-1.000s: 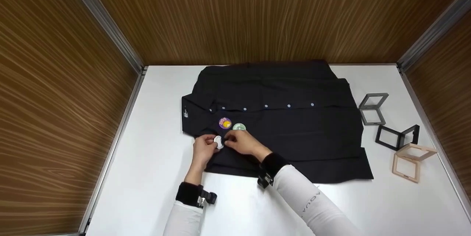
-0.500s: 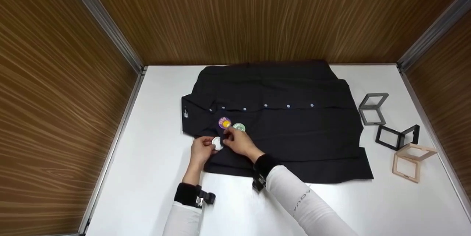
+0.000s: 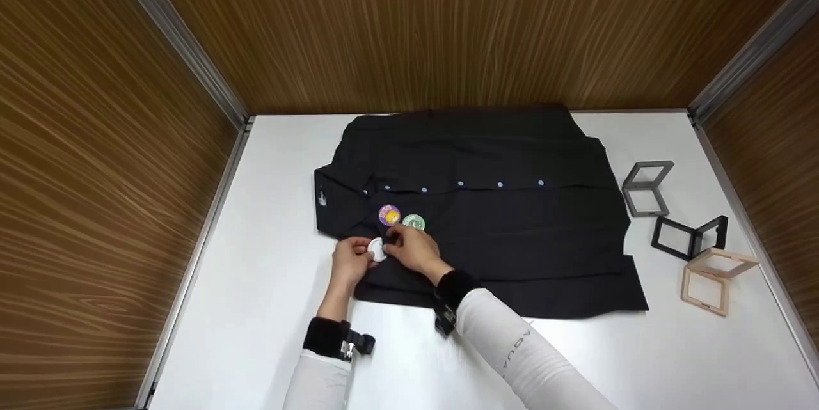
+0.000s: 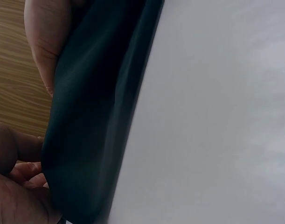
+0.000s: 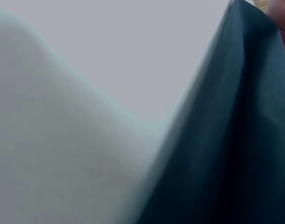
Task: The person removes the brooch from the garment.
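Observation:
A black button-up shirt (image 3: 524,231) lies flat on the white table, collar to the left. My left hand (image 3: 350,263) grips a round white badge (image 3: 376,249), its pale back facing up, by its left edge. My right hand (image 3: 416,249) pinches a raised bit of shirt cloth right at the badge's other edge. Just beyond the hands, a purple badge (image 3: 389,215) and a green badge (image 3: 414,222) sit on the shirt front. In the left wrist view, the lifted dark cloth (image 4: 86,112) spans between fingers of both hands; the badge is hidden there.
Three small hinged frames stand opened at the right of the table: a grey frame (image 3: 646,200), a black frame (image 3: 675,237) and a light wood-coloured frame (image 3: 706,288). Wood-grain panels (image 3: 409,32) wall in the back and sides of the white table (image 3: 256,237).
Both hands have shifted slightly left with the badge. My right hand has drawn in closer to the badge, its fingertips now at its edge.

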Available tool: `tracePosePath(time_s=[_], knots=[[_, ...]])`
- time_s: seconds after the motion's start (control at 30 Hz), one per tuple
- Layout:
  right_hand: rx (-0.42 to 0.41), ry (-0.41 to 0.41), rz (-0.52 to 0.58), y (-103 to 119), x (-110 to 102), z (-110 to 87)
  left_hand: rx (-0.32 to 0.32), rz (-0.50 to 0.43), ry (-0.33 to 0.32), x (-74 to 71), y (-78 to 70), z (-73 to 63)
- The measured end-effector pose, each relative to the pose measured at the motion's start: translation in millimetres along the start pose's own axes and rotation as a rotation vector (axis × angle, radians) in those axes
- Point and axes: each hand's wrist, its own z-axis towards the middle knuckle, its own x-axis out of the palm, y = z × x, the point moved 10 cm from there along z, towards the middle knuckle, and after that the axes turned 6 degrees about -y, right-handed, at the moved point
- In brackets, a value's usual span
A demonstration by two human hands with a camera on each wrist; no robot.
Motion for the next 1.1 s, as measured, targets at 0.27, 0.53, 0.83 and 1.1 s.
tracePosePath(time_s=[0.27, 0.53, 0.83, 1.1], knots=[[0.02, -0.034, -0.005, -1.8, -0.5, -0.1, -0.014, 0.067, -0.021, 1.7, 4.7, 4.4], [0.07, -0.027, 0.027, -2.8, -1.8, -0.2, -0.007, 0.077, -0.027, 0.1, 2.5, 2.6], [0.094, -0.049, 0.044, -3.3, -3.7, -0.6, 0.015, 0.14, -0.026, -0.3, -0.3, 1.4], [0.123, -0.042, 0.051, -3.4, -5.0, 0.5, 0.01, 0.174, -0.033, 0.0, -1.2, 1.7]])
